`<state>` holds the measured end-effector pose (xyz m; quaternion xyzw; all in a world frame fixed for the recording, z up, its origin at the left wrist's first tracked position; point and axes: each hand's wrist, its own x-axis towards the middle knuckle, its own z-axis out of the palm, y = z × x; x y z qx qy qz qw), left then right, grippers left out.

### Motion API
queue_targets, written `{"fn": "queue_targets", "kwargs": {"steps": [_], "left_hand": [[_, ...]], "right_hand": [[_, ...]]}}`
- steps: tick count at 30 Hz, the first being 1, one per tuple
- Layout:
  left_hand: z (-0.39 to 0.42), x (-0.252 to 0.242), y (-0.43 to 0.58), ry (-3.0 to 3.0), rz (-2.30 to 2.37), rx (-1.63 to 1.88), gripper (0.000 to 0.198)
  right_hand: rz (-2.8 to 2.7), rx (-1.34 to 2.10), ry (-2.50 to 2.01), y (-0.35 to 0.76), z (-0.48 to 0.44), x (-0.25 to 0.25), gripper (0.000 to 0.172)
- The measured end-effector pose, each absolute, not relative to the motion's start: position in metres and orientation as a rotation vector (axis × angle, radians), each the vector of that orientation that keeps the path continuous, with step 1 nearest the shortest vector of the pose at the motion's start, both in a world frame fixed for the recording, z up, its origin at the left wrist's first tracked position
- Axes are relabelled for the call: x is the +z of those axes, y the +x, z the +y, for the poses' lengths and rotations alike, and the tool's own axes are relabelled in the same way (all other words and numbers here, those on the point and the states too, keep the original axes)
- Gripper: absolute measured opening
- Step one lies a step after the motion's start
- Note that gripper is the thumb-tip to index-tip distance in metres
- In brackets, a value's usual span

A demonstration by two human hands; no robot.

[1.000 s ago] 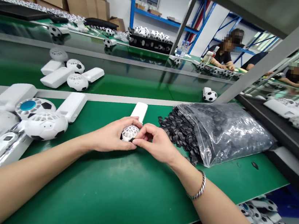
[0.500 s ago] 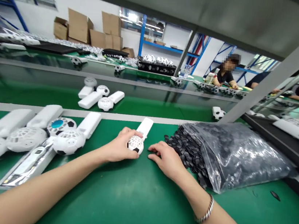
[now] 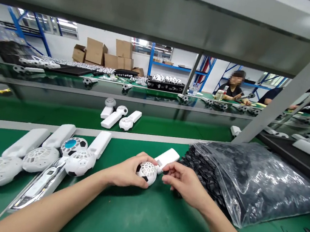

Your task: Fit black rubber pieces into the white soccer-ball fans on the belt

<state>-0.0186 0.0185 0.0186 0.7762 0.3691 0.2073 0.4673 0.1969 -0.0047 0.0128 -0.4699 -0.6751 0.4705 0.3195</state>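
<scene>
My left hand [image 3: 132, 170] grips the round head of a white handheld fan [image 3: 147, 173] patterned like a football, with a vented grille and black patches. Its white handle points away to the upper right. Close by on the right, my right hand [image 3: 182, 180] pinches a small black piece [image 3: 165, 172] between thumb and fingertips, apart from the ball head. Black pieces [image 3: 200, 171] of the same look spill from a clear plastic bag [image 3: 266, 184] beside that hand. Left of my hands lie several more white fans [image 3: 80, 162], one showing a blue disc.
A silvery wrapped part [image 3: 41, 185] lies among the fans at left. Beyond the pale ledge, more fans [image 3: 126, 123] rest on a green belt [image 3: 170, 129]. A slanted metal post [image 3: 282, 102] and black tray [image 3: 287, 150] stand at right. Co-workers [image 3: 234, 86] sit across.
My right hand has closed its fingertips on a small black piece and come nearer the fan. The fan's handle has swung to the right in my left hand. The view has tilted up.
</scene>
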Motion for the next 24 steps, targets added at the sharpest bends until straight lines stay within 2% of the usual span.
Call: {"fn": "queue_targets", "kwargs": {"steps": [2, 7, 11, 15, 24], "left_hand": [[0.0204, 0.018, -0.0202, 1.851, 0.889, 0.496, 0.058], [0.0227, 0.0167, -0.0215, 1.792, 0.872, 0.504, 0.059], [0.0201, 0.0186, -0.0189, 1.797, 0.915, 0.487, 0.058], [0.019, 0.019, -0.0171, 1.836, 0.932, 0.492, 0.056], [0.0182, 0.0232, -0.0175, 1.874, 0.943, 0.449, 0.054]], "right_hand": [[-1.767, 1.25, -1.191, 0.196, -0.0051, 0.0147, 0.02], [-1.939, 0.814, -1.095, 0.1967, -0.0042, 0.0181, 0.012], [-1.878, 0.792, -1.126, 0.197, -0.0054, 0.0189, 0.015], [-1.933, 0.731, -1.077, 0.1969, -0.0065, 0.0187, 0.008], [-2.344, 0.49, -0.801, 0.1939, -0.007, 0.0141, 0.029]]}}
